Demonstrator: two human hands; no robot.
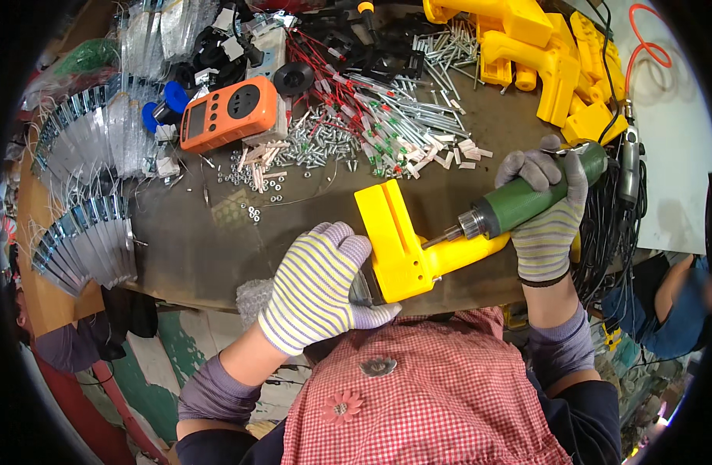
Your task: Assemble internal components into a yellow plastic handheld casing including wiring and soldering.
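Observation:
My right hand, in a striped glove with grey fingertips, is wrapped round a green electric screwdriver. Its bit points left and down, with the tip at the yellow plastic tool housing; whether it sits in a screw cannot be made out. My left hand, gloved too, grips the left end of this housing, where a dark grey part shows beside the thumb. The housing's block-shaped end lies near my left hand, and its handle runs right, below the screwdriver, toward my right hand.
Loose screws, nuts and red-wired parts cover the table's far middle. An orange meter stands behind my left hand. More yellow housings are heaped at the back right. Fanned metal strips lie left; black cables hang right.

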